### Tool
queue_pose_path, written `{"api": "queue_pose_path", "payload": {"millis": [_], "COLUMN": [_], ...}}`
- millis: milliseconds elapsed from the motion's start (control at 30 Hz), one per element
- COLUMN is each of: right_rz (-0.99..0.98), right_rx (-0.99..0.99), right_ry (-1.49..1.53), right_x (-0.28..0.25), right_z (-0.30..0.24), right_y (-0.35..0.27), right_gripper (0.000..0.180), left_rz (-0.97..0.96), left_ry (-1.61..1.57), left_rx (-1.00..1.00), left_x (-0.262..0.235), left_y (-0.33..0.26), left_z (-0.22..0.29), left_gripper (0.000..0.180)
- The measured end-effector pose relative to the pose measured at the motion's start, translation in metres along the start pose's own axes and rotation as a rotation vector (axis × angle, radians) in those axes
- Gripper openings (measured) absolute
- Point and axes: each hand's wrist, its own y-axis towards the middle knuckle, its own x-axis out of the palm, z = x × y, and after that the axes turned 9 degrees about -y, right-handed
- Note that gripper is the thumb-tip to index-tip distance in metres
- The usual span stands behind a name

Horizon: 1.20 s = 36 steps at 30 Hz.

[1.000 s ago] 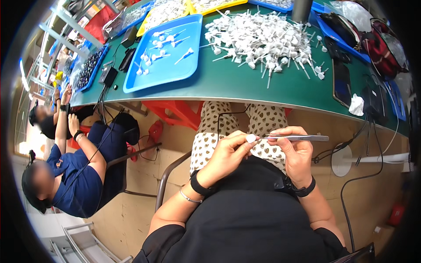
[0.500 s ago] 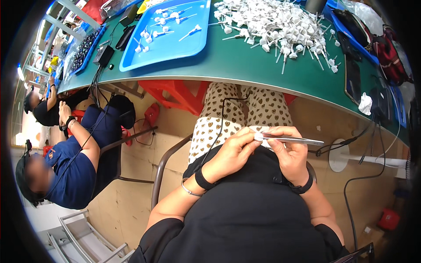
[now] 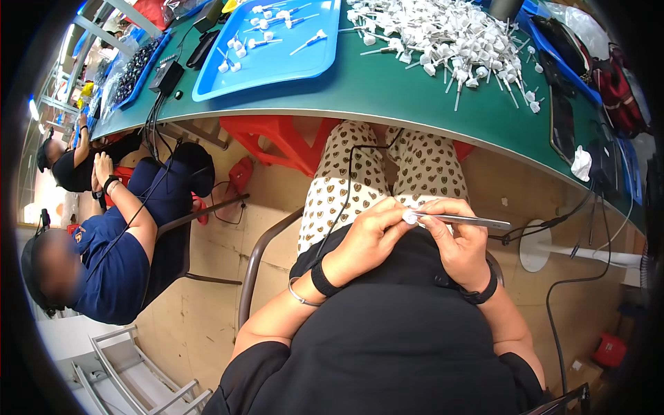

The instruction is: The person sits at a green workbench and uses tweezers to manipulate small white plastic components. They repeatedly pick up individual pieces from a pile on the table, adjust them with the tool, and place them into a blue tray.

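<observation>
Above my lap, my left hand (image 3: 374,238) pinches a small white plastic piece (image 3: 410,218) with a rounded end between thumb and fingertips. In my right hand (image 3: 459,243) is a pair of metal tweezers (image 3: 481,221), gripped between thumb and fingers. The tweezers' tips meet the white piece, while their back end points to the right. Fingers partly cover the piece, so whether the tips are inside it or just against it is unclear.
On the green table (image 3: 387,91) lie a large heap of white plastic parts with thin stems (image 3: 456,45) and a blue tray (image 3: 290,69) holding several similar parts. A phone (image 3: 561,128) and crumpled tissue (image 3: 581,164) lie right. A co-worker (image 3: 114,256) sits left; cables (image 3: 550,297) hang right.
The white piece has turned so that its rounded end shows more. The tweezers now look narrower, seen as nearly one bar. Both hands stay almost in place, and the view has shifted slightly.
</observation>
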Motion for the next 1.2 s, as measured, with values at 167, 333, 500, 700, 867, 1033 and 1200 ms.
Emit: {"api": "queue_pose_path", "payload": {"millis": [167, 333, 500, 700, 867, 1033, 1200], "right_rz": [0.003, -0.003, -0.011, -0.014, -0.006, -0.008, -0.022], "right_rx": [-0.034, -0.060, -0.060, 0.051, 0.049, 0.049, 0.033], "right_ry": [-0.042, -0.099, -0.107, 0.009, 0.010, -0.007, -0.046], "right_x": [-0.0011, -0.0029, -0.0036, -0.0012, -0.0003, -0.0007, -0.0022], "right_z": [-0.0031, -0.0035, -0.0054, -0.0030, -0.0028, -0.0037, -0.0046], "right_y": [0.0019, 0.0033, 0.0050, 0.0018, 0.0014, 0.0020, 0.0030], "right_gripper": [0.011, 0.011, 0.010, 0.009, 0.009, 0.009, 0.009], "left_rz": [0.006, -0.014, -0.018, -0.026, -0.020, -0.018, -0.022], "left_ry": [0.006, 0.048, 0.036, 0.038, 0.036, 0.023, 0.005], "left_rx": [0.021, 0.039, 0.031, 0.028, 0.019, 0.014, 0.006], "left_x": [0.0019, 0.0016, 0.0011, 0.0007, 0.0009, 0.0016, 0.0019], "left_y": [0.0004, 0.0009, 0.0010, 0.0011, 0.0014, 0.0011, 0.0006], "left_z": [0.0018, 0.0001, 0.0010, 0.0004, 0.0028, 0.0024, 0.0027], "left_gripper": [0.014, 0.012, 0.012, 0.012, 0.012, 0.012, 0.012]}}
